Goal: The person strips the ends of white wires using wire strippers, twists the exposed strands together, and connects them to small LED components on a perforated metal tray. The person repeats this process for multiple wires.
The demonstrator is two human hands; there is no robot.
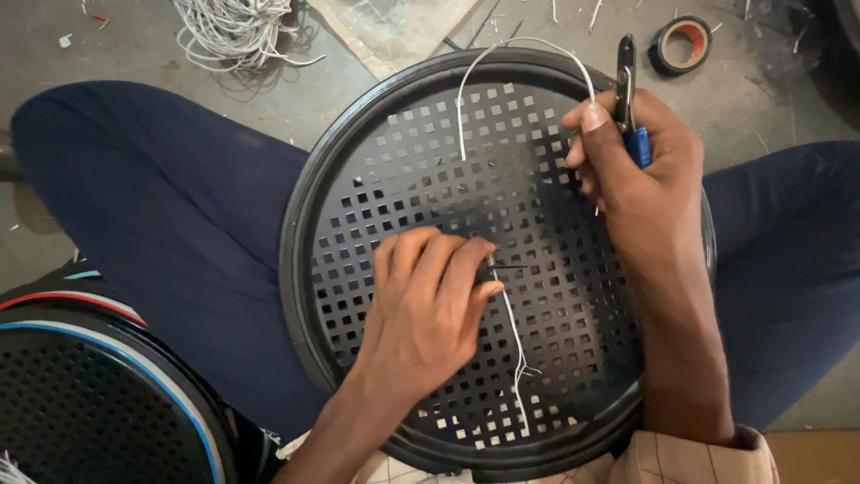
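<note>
The round black perforated grille is rested on the lap, the left hand is pinched on a white wire, and the loop is best drawn gently by the right hand, clamped on pliers.

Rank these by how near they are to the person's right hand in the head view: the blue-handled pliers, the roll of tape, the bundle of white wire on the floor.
1. Blue-handled pliers: held in the right hand itself.
2. Roll of tape: on the floor just above it, top right.
3. Bundle of white wire: on the floor, far across at top left.
</note>
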